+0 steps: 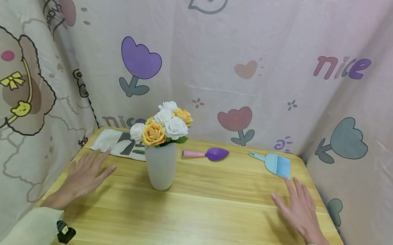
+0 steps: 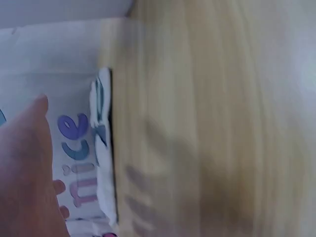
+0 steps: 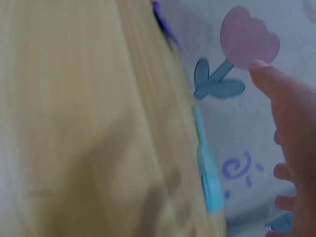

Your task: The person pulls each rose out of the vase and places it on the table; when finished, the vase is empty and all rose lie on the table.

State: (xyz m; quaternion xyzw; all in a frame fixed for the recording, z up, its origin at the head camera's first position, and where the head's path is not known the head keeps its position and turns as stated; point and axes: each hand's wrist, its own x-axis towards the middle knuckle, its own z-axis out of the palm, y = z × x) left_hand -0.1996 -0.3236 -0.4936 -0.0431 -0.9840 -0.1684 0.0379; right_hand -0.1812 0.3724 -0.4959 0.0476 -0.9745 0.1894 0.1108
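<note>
My left hand (image 1: 84, 175) hovers over the left side of the table with its fingers spread and nothing in it. Just beyond its fingertips lies a folded white and grey cloth (image 1: 108, 141), also seen edge-on in the left wrist view. On the right, my right hand (image 1: 299, 209) is held above the table, fingers apart and holding nothing. A light blue brush (image 1: 277, 165) lies just past its fingertips. Between the hands stands a pale vase (image 1: 161, 168) with white and orange roses (image 1: 164, 125). Behind it to the right lies a small trowel (image 1: 216, 154) with a purple blade and pink handle.
The wooden table (image 1: 185, 225) is enclosed at the back and both sides by a printed curtain (image 1: 202, 67). The vase stands upright left of centre, overlapping the cloth's right end in the head view. Trowel and brush lie near the back edge.
</note>
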